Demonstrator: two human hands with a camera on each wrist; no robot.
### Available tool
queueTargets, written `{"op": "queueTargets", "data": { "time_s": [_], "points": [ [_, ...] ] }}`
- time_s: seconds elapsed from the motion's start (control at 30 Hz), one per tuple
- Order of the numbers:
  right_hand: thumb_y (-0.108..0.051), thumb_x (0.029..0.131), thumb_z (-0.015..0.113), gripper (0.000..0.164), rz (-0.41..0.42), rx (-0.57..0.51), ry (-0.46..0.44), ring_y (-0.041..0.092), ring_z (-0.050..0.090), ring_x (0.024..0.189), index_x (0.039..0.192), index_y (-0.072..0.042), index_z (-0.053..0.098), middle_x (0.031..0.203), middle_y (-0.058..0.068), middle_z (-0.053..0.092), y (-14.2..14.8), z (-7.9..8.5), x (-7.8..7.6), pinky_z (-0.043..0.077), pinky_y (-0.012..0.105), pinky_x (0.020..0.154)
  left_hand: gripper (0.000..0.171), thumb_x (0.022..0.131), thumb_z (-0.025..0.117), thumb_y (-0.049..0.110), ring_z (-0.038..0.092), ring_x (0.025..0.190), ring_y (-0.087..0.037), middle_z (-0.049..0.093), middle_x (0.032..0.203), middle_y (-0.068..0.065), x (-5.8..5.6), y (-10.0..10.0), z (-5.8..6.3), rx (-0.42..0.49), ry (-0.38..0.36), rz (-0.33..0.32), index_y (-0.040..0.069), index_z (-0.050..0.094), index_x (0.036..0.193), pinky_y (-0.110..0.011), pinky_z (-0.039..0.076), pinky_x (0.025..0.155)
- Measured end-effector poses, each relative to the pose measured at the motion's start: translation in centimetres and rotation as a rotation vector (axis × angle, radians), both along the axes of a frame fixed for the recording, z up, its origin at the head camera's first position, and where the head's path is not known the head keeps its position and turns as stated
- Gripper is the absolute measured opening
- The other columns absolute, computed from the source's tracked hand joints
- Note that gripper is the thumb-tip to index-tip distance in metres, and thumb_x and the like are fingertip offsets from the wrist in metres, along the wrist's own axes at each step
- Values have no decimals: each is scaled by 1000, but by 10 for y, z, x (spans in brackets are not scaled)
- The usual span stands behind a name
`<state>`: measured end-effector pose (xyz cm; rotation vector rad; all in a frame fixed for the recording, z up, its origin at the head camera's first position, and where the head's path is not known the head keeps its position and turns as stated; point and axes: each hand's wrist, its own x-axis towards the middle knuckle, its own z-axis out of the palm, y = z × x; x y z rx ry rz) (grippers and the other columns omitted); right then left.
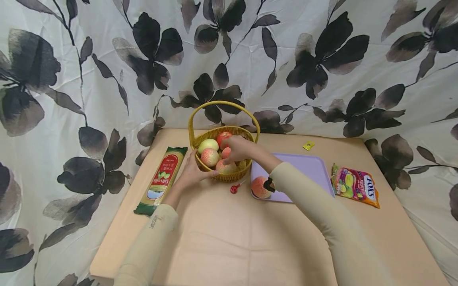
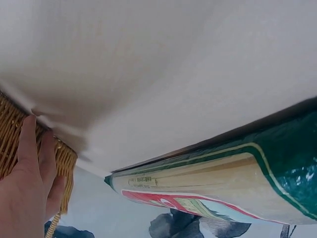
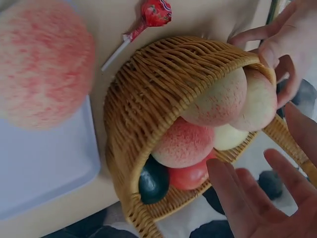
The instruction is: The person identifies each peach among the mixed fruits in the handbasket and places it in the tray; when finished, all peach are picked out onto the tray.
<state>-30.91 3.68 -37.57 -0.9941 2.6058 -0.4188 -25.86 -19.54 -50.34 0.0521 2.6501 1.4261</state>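
A wicker basket (image 1: 234, 176) with a tall hoop handle holds several fruits: peaches (image 1: 209, 157), a pale green-yellow fruit (image 1: 207, 145) and a red fruit (image 1: 224, 136). A dark green fruit (image 3: 153, 182) shows inside it in the right wrist view. My left hand (image 1: 192, 171) holds the basket's left side, thumb toward the front and fingers against the wicker. Over the basket's opening is my right hand (image 1: 239, 149); the right wrist view shows its fingers spread, with nothing between them. Another peach (image 1: 260, 187) sits on the lilac tray (image 1: 304, 167), below the right wrist.
A pasta packet (image 1: 162, 176) lies left of the basket. In front of the basket is a red lollipop (image 1: 234, 189). A yellow wrapped sweet (image 1: 308, 145) lies behind the tray, and a bag of fruit sweets (image 1: 355, 186) to its right. Floral cloth (image 1: 272, 79) hangs behind the table.
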Motion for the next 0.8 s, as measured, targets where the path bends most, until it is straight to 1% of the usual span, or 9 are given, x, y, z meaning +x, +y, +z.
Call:
{"op": "queueTargets", "data": {
  "time_s": [0.1,0.17,0.23,0.33,0.4,0.5,0.57,0.63,0.8],
  "points": [
    [-27,89,82,51,2,49,-53,23,62,103,133,-6,67,127,11,70,-12,-2,-4,55,38,90,139,73,88,63,26,156,-36,18,169,-20,0,-1,-1,-2,7,0,13,-1,166,-60,29,125],
    [-28,90,82,51,-7,81,-114,22,63,94,134,-7,67,122,10,69,-17,-3,-7,58,38,85,139,73,88,64,26,156,-35,18,169,-20,0,-1,-1,-2,4,4,14,-1,166,-59,29,125],
    [-27,90,82,50,-20,117,-175,24,65,90,134,-9,67,118,10,68,-22,-3,-11,61,40,82,138,73,88,63,26,156,-35,18,169,-19,0,-1,-1,-1,1,8,14,-1,166,-59,30,125],
    [-25,89,83,49,-51,155,-252,25,68,94,133,-11,67,119,8,66,-27,-4,-16,64,42,80,136,74,89,59,27,155,-36,18,169,-20,-1,1,0,11,-1,14,13,0,166,-59,30,125],
    [-23,87,86,50,-64,175,-291,25,66,101,132,-11,68,123,7,64,-29,-5,-19,65,43,82,135,75,90,56,27,155,-36,18,169,-20,-1,2,0,20,-1,16,13,0,166,-59,30,125],
    [-21,84,89,53,-72,188,-337,25,65,106,131,-9,69,128,8,62,-31,-8,-23,64,47,87,134,76,90,54,27,155,-36,18,169,-19,-1,3,0,23,-6,25,14,-1,166,-59,30,125],
    [-21,83,90,54,-75,192,-358,26,66,105,131,-7,69,129,8,62,-32,-10,-24,63,50,90,133,77,90,54,27,155,-35,18,169,-18,-1,4,0,20,-11,27,14,-1,166,-60,30,125],
    [-20,82,90,52,-78,192,-358,27,67,100,128,-7,70,126,9,63,-34,-13,-26,63,50,89,132,77,89,54,27,155,-35,18,168,-18,0,4,1,18,-15,30,15,-1,166,-60,30,125],
    [-18,80,91,47,-73,174,-305,24,66,87,121,-6,71,117,10,64,-37,-19,-25,64,48,83,132,77,89,55,26,155,-36,18,169,-18,1,2,0,12,-22,30,16,-1,166,-60,31,124]
  ]
}}
